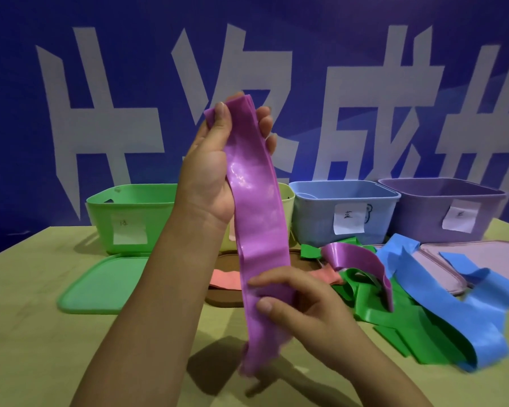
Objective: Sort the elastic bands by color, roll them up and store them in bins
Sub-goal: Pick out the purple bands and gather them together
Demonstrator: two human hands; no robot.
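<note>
A long purple elastic band (256, 207) hangs folded in front of me. My left hand (215, 160) grips its top end, raised high. My right hand (291, 298) pinches the band lower down between thumb and fingers, and the band's tail dangles below toward the table. Behind stand a green bin (130, 201), a yellow-green bin (287, 201) mostly hidden by the band, a blue bin (315, 212) and a purple bin (423, 210). A pile at the right holds another purple band (356, 254), green bands (394, 318), a blue band (453, 304) and a pink band (227, 279).
A green lid (100, 286) lies flat before the green bin, a brown lid (224, 298) under the pink band, and a pale purple lid (488, 254) at the right under a blue strip. Paper labels mark the bins. A blue banner wall stands behind the table.
</note>
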